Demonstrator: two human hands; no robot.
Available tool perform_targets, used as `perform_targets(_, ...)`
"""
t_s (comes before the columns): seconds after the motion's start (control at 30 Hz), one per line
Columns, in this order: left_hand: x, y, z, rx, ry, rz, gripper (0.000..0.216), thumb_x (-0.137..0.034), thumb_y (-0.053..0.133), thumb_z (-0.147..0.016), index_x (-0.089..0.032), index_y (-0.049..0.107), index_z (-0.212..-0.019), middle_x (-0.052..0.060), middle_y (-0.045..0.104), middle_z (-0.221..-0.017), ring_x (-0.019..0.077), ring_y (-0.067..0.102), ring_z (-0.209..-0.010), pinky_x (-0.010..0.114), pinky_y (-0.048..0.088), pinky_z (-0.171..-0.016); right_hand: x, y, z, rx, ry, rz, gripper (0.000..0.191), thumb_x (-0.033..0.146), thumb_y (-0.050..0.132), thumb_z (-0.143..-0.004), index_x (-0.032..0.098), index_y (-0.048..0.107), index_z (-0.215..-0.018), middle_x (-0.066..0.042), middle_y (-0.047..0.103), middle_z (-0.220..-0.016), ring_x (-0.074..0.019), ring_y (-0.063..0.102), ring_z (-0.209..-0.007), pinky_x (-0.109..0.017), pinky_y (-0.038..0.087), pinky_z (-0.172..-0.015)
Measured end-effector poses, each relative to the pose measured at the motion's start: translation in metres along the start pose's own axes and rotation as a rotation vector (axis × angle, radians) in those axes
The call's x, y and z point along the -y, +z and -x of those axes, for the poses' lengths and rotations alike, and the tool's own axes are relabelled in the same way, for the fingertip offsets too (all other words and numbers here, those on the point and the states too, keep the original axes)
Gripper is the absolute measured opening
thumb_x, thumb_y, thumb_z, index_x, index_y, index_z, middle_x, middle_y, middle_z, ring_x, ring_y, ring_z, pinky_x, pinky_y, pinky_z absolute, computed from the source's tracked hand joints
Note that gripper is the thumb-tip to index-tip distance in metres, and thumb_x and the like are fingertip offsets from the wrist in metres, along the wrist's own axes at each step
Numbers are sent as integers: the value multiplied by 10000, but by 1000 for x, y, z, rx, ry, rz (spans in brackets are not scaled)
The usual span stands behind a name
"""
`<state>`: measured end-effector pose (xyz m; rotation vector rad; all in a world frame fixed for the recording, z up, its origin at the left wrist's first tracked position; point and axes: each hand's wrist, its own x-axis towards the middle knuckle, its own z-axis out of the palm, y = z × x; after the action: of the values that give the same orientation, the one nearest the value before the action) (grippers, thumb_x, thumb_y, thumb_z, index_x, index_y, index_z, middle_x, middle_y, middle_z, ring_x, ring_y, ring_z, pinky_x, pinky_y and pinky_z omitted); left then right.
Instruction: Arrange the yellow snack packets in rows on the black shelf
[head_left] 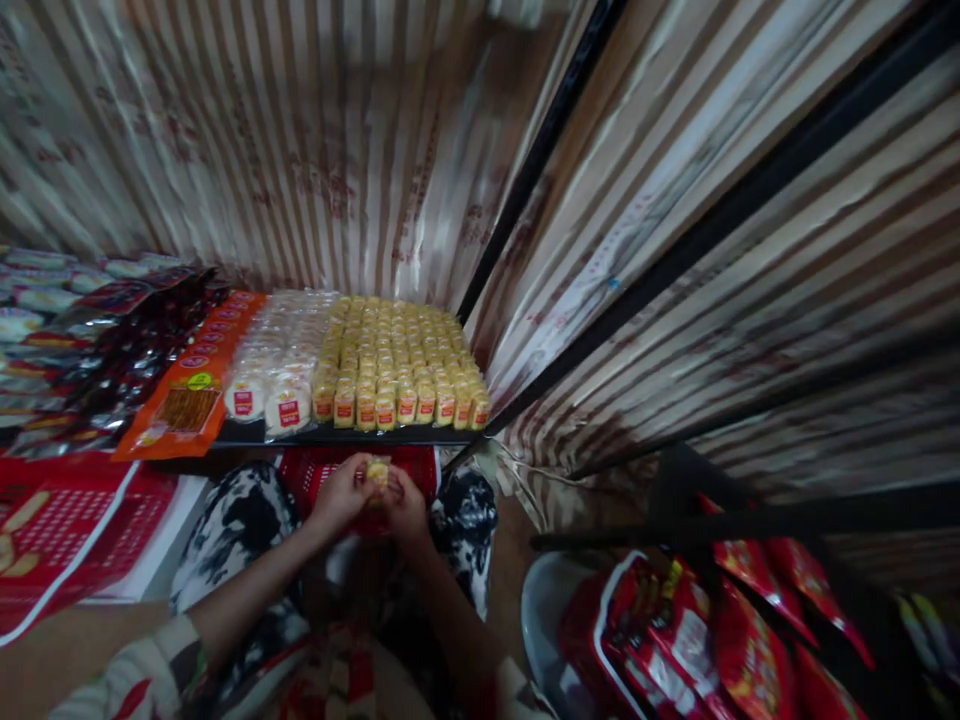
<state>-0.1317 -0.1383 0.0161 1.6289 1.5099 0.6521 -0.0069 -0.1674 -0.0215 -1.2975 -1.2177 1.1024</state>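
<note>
Between my two hands, above my lap, is a small yellow wrapped snack [377,469]. My left hand [346,492] pinches it from the left side. The fingers of my right hand [406,505] close on it from the right. Behind my hands lies a red bag [300,470], partly covered by them. Just beyond, on a dark shelf [412,436], rows of similar yellow wrapped snacks [397,350] stand packed together, several with red labels. Fine print on the held packet is too blurred to read.
White round wrapped packs [288,405], an orange packet [180,400] and dark shiny packets [112,340] line the shelf leftward. A red bag [75,530] lies at left. Red snack packets [750,640] sit at lower right, near black metal bars [667,260] and striped sheeting [300,130].
</note>
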Motion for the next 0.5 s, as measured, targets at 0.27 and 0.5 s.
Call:
perform_targets(0.27, -44, 17, -21, -39, 280, -15, 265, -211, 520, -797, -213, 546, -1061, 12, 621, -996, 123, 575, -745, 260, 474, -768, 28, -34, -1, -338, -172, 414, 354, 238, 410, -831, 156, 526, -1155, -130, 552, -1166, -194, 549, -1071, -367, 458, -944)
perform_targets(0.5, -79, 25, -52, -126, 368, -222, 285, -173, 479, -846, -176, 518, -1128, 79, 585, -1135, 187, 556, -1039, 310, 441, -899, 33, -43, -6, -419, -315, 530, 442, 190, 362, -831, 114, 477, -1251, -151, 483, -1292, -213, 409, -1236, -437, 359, -1037)
